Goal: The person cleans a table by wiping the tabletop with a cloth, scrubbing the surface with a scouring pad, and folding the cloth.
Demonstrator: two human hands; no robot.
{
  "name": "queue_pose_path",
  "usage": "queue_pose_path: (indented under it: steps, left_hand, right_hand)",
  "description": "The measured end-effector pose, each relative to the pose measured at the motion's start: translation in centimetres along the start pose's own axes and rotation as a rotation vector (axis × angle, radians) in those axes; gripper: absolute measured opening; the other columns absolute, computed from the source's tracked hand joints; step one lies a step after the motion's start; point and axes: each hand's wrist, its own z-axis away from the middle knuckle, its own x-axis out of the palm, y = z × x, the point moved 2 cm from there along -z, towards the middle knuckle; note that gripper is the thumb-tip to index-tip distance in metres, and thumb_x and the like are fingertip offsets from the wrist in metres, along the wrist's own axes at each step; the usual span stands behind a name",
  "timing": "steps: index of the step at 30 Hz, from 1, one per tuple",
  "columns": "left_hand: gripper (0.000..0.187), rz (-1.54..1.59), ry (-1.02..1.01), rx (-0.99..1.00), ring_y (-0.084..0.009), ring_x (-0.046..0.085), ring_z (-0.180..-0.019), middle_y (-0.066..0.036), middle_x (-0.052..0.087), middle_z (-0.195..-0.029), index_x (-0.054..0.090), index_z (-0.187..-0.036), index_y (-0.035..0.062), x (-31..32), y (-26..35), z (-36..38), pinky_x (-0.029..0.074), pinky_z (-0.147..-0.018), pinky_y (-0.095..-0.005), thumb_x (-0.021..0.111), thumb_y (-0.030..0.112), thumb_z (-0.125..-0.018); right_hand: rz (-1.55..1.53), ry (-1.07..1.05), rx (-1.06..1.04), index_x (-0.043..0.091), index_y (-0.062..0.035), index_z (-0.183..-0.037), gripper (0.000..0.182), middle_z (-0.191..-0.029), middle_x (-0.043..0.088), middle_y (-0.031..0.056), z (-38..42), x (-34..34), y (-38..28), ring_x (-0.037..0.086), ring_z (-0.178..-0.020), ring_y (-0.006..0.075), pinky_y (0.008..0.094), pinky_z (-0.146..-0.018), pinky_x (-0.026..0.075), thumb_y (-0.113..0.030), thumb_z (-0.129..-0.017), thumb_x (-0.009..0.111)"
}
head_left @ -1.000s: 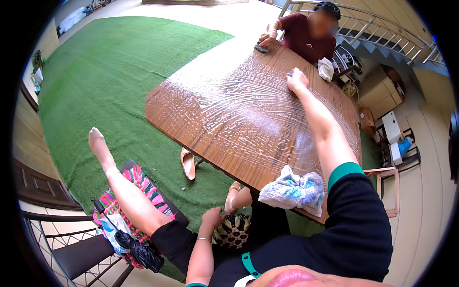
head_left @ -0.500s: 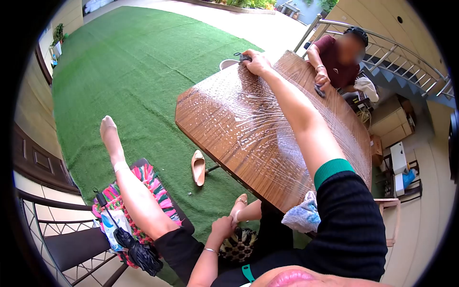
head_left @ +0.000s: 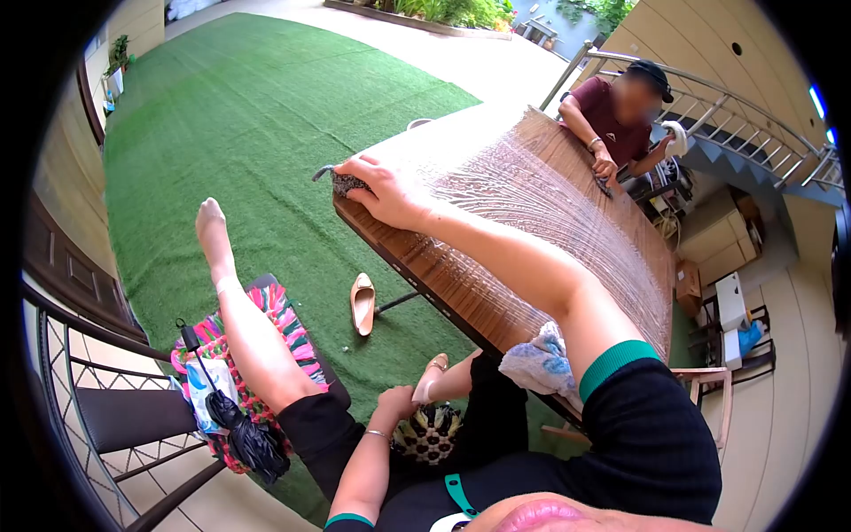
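At the left corner of the wet, soapy wooden table (head_left: 532,191), my right hand (head_left: 386,191) is closed round a dark grey scrubber (head_left: 347,183). Curved streaks of foam cover much of the tabletop. My left hand (head_left: 397,402) is low, by the ankle of my leg with the beige shoe (head_left: 436,365); its fingers are too hidden to tell their state. A white and blue cloth (head_left: 542,362) lies on the near edge of the table, beside my right upper arm.
Across the table a co-worker (head_left: 612,120) holds a dark scrubber on the top and a white cloth (head_left: 675,139). A loose shoe (head_left: 363,304) lies on the green carpet (head_left: 239,124). A chair (head_left: 133,417) stands at left, metal railing (head_left: 709,84) behind.
My right hand has moved with the scrubber from the far edge to the left corner of the table. The co-worker's white cloth is higher. The view has shifted slightly.
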Motion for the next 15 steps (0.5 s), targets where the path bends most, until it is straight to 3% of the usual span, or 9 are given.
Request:
queue_pose_path:
  steps: [3, 6, 7, 11, 15]
  left_hand:
    - [0.045, -0.016, -0.007, -0.003, -0.0347, 0.066, -0.107, -0.016, 0.069, -0.114, 0.066, -0.115, 0.0109, 0.3, -0.3, 0.1, 0.054, -0.088, -0.0462, 0.067, 0.046, -0.087]
    - [0.046, -0.035, -0.021, -0.011, -0.0348, 0.066, -0.107, -0.016, 0.069, -0.114, 0.066, -0.116, 0.0111, 0.3, -0.2, 0.6, 0.054, -0.089, -0.0465, 0.067, 0.047, -0.087]
    - [0.046, -0.034, -0.014, -0.007, -0.0352, 0.066, -0.106, -0.016, 0.069, -0.114, 0.066, -0.116, 0.0109, 0.1, -0.2, 0.6, 0.054, -0.089, -0.0469, 0.067, 0.047, -0.087]
    - [0.043, -0.011, 0.018, 0.007, -0.0357, 0.067, -0.104, -0.016, 0.069, -0.112, 0.066, -0.112, 0.0101, 0.3, 0.5, 0.2, 0.055, -0.087, -0.0472, 0.067, 0.045, -0.087]
    - [0.034, -0.038, 0.081, 0.065, -0.0336, 0.070, -0.097, -0.013, 0.070, -0.108, 0.066, -0.108, 0.0119, -0.8, 1.6, 1.0, 0.056, -0.081, -0.0473, 0.063, 0.041, -0.091]
  right_hand:
    - [0.018, 0.011, 0.012, 0.062, -0.0116, -0.123, 0.033, -0.115, 0.064, 0.0116, 2.1, -1.9, 1.5, 0.062, -0.107, 0.0322, 0.0417, -0.092, 0.051, -0.020, -0.091, 0.066]
    - [0.081, -0.017, 0.422, 0.062, -0.0158, -0.126, 0.033, -0.120, 0.064, 0.0076, 5.9, -6.1, 5.9, 0.063, -0.110, 0.0261, 0.0403, -0.093, 0.051, -0.024, -0.094, 0.065]
    - [0.060, -0.026, 0.524, 0.062, -0.0156, -0.126, 0.033, -0.122, 0.065, 0.0080, 7.3, -7.9, 7.2, 0.063, -0.111, 0.0263, 0.0398, -0.095, 0.050, -0.025, -0.094, 0.065]
    - [0.514, 0.141, 0.719, 0.062, -0.0140, -0.124, 0.037, -0.125, 0.063, 0.0130, 17.3, -13.3, 19.3, 0.060, -0.116, 0.0323, 0.0400, -0.099, 0.048, -0.026, -0.090, 0.067]
    - [0.756, 0.124, 1.111, 0.061, -0.0178, -0.125, 0.037, -0.127, 0.064, 0.0116, 25.1, -18.5, 25.4, 0.061, -0.118, 0.0302, 0.0403, -0.098, 0.050, -0.029, -0.091, 0.068]
